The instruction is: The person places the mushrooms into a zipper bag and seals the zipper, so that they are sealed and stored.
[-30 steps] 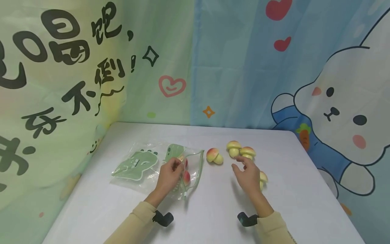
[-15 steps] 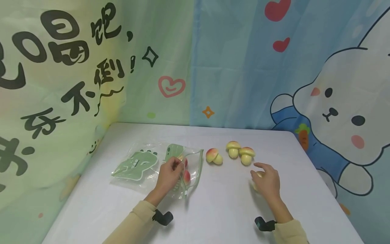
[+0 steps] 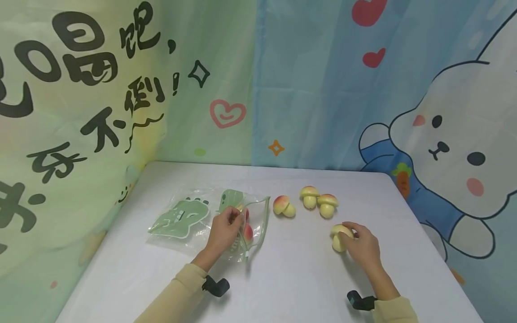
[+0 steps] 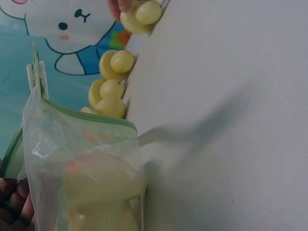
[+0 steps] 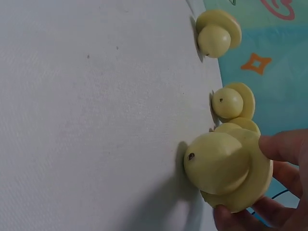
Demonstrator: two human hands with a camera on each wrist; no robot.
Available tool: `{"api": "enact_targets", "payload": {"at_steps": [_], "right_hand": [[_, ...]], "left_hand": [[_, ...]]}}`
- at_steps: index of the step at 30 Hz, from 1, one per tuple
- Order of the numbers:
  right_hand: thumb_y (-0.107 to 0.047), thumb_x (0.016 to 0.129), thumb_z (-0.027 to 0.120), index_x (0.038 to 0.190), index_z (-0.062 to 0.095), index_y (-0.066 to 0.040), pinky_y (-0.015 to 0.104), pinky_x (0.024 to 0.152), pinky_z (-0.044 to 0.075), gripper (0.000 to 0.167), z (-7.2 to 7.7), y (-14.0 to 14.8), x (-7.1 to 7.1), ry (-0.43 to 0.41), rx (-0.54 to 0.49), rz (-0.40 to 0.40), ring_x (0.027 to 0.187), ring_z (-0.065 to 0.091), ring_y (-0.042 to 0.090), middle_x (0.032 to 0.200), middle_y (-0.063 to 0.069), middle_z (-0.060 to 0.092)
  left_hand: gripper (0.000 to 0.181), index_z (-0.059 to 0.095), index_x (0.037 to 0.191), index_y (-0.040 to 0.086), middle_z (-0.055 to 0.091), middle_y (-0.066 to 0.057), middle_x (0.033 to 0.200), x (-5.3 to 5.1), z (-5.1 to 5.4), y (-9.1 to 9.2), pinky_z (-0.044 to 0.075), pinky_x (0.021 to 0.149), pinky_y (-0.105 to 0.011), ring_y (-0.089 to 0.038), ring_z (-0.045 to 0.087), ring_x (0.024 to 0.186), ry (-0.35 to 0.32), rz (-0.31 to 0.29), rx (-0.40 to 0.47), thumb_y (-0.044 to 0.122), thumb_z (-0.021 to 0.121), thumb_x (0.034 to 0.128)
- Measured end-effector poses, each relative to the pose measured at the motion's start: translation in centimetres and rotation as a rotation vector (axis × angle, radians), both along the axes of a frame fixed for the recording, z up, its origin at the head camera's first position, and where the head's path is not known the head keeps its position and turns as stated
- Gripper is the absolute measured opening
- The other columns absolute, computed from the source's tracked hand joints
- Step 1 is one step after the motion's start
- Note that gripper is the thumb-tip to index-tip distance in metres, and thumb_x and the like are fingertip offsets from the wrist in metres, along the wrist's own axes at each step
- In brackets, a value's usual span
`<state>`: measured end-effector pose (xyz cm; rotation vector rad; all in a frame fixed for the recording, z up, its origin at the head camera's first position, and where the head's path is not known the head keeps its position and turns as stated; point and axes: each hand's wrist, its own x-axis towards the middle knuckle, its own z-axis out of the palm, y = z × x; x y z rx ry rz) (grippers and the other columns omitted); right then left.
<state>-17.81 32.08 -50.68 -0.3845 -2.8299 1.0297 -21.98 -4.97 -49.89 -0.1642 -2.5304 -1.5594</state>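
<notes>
In the head view, my left hand [image 3: 224, 228] pinches the open edge of a clear zip bag [image 3: 252, 211] with a green dinosaur print. Through its plastic, yellow and red toy mushrooms show; one mushroom [image 4: 98, 187] fills the lower part of the left wrist view. My right hand [image 3: 365, 249] grips a pale yellow toy mushroom [image 3: 337, 243] by its cap, between thumb and fingers. Seen from the right wrist, this mushroom [image 5: 216, 163] has its rounded stem facing the camera. The left fingertips are partly hidden behind the bag.
Three more toy mushrooms lie farther back on the white table [image 3: 286, 278]: one mushroom [image 3: 284, 206] on its side near the bag, and two, a left one [image 3: 309, 197] and a right one [image 3: 327, 206], close together. A printed cloth [image 3: 307, 89] hangs behind.
My right hand has moved right and toward me, away from the back mushrooms, and has taken hold of the nearest mushroom. My left hand stays at the bag.
</notes>
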Motion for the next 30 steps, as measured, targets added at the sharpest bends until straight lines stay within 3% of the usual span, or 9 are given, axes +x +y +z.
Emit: {"api": "enact_targets", "payload": {"at_steps": [11,16,22,30], "right_hand": [[-0.022,0.090,0.064,0.143,0.046,-0.006,0.055,0.093,0.048,0.058,-0.5,0.2,0.0,-0.091,-0.080,0.009,0.127,0.045,0.049,0.145,0.025,0.043],[-0.030,0.090,0.066,0.146,0.041,-0.005,0.042,0.080,0.053,0.066,-0.6,0.2,0.1,-0.123,-0.066,0.060,0.116,0.054,0.046,0.141,0.030,0.043],[-0.030,0.089,0.069,0.144,0.044,-0.005,0.029,0.072,0.049,0.065,-0.8,-0.5,0.4,-0.112,-0.119,0.088,0.108,0.057,0.038,0.133,0.026,0.048],[-0.026,0.088,0.071,0.141,0.048,-0.007,0.027,0.075,0.049,0.061,-0.9,-2.4,-0.1,-0.066,-0.175,0.072,0.112,0.058,0.038,0.133,0.022,0.050]], "left_hand": [[0.005,0.063,0.091,0.009,0.060,-0.001,0.077,0.1,-0.2,-0.1,0.044,0.063,-0.025,-0.015,0.052,0.071,-0.002,-0.005,0.029,0.014,0.063,0.0916],[0.006,0.063,0.090,0.009,0.059,0.000,0.076,0.2,-0.3,-0.3,0.044,0.061,-0.024,-0.014,0.051,0.070,0.003,-0.006,0.032,0.014,0.064,0.0917],[0.006,0.063,0.091,0.010,0.059,0.000,0.076,0.2,-0.3,-0.4,0.044,0.061,-0.024,-0.014,0.051,0.070,0.003,-0.017,0.024,0.015,0.064,0.0919],[0.007,0.063,0.090,0.010,0.058,0.001,0.074,0.3,-0.4,-0.6,0.043,0.059,-0.023,-0.013,0.051,0.069,0.008,-0.030,0.024,0.016,0.064,0.0928]]}}
